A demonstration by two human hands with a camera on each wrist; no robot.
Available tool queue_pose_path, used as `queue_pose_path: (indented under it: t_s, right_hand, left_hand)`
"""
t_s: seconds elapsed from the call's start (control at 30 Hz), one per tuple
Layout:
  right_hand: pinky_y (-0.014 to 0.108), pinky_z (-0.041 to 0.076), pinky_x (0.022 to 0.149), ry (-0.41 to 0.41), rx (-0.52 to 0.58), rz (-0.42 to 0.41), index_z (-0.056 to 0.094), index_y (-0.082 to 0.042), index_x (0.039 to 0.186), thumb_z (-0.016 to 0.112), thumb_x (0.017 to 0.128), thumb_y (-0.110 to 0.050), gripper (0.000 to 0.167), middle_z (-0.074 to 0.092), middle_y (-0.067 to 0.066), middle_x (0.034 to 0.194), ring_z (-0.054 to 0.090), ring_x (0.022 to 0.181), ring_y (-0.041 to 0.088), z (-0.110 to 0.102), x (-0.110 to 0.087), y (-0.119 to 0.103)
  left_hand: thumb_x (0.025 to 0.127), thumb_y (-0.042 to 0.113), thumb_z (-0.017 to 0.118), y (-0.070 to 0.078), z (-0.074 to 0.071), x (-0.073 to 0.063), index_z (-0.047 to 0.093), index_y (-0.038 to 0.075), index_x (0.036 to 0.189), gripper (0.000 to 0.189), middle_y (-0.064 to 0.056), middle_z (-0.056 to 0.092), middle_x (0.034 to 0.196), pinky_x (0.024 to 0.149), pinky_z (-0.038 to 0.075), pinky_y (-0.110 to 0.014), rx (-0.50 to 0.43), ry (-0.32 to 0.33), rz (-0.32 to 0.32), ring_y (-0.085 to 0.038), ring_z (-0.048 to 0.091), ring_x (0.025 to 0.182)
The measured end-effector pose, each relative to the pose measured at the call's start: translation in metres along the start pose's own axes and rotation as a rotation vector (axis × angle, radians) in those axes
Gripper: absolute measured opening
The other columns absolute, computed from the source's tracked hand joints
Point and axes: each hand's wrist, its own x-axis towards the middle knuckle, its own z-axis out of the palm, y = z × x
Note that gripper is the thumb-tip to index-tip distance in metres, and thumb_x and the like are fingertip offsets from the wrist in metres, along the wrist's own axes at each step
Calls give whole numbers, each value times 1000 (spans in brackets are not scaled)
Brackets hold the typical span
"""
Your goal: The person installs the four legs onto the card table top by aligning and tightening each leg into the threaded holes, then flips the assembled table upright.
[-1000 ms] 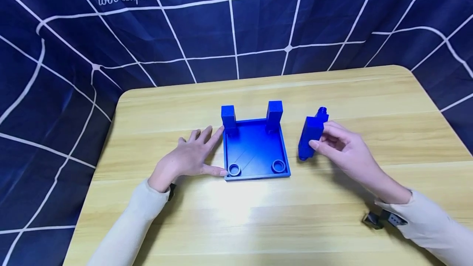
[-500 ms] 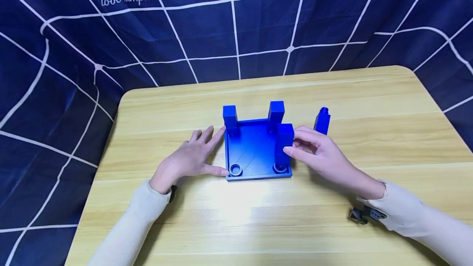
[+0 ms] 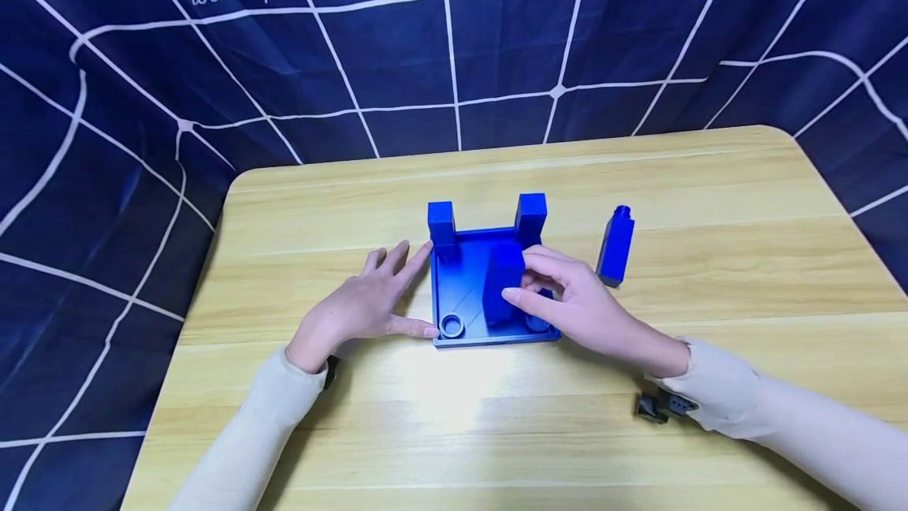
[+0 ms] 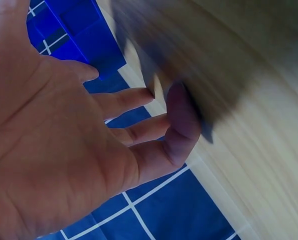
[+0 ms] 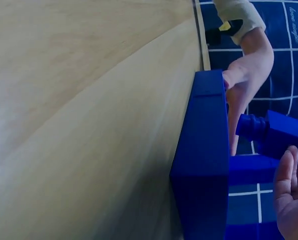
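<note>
A square blue tabletop-like base [image 3: 468, 274] with a raised rim lies on the table. My left hand [image 3: 369, 298] lies at its left side, fingers spread, index and thumb tips touching the rim. Above the base's near half, my right hand [image 3: 592, 310] pinches a blue square leg [image 3: 502, 282] between thumb and fingers, slightly tilted. In the right wrist view the leg's threaded end [image 5: 251, 126] points toward the base and is apart from it. Two blue legs [image 3: 441, 225] stand at the far corners. A round socket [image 3: 452, 326] shows at the near left; my right hand partly covers the near-right socket [image 3: 537, 322].
Another blue leg [image 3: 615, 249] with a threaded end lies on the table right of the base. The wooden table [image 3: 340, 432] has a far edge against a dark blue curtain [image 3: 397, 46] with white lines. A small black device [image 3: 663, 404] is on the right wrist.
My right hand has carried the leg leftward from beside the base, past the near-right corner, to above the base's near half. My left hand has stayed in place.
</note>
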Motion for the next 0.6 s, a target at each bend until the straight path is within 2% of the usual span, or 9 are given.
queue_pose_path:
  t_s: [0.2,0.43,0.6]
  right_hand:
    - [33,43,69,-35,26,-2,48,-14,82,76,106,-15,36,45,21,87,52,79,22,9,5,-3]
    - [33,47,72,-59,51,0,49,-14,84,76,106,-16,35,48,4,87,57,85,23,15,12,-5]
    - [34,50,72,-88,52,13,51,-15,86,77,105,-16,32,51,5,87,61,86,22,18,13,-6]
  left_hand:
    - [88,80,73,2,0,0,0,27,178,127,-21,11,180,99,53,-71,1,-9,-15,-56,18,158]
    - [88,79,74,3,-1,-1,0,27,178,127,-21,10,180,103,49,-74,-8,-8,-17,-55,17,159]
    - [89,78,74,3,0,-1,2,25,178,126,-22,11,180,103,46,-78,-12,2,-8,-56,19,158]
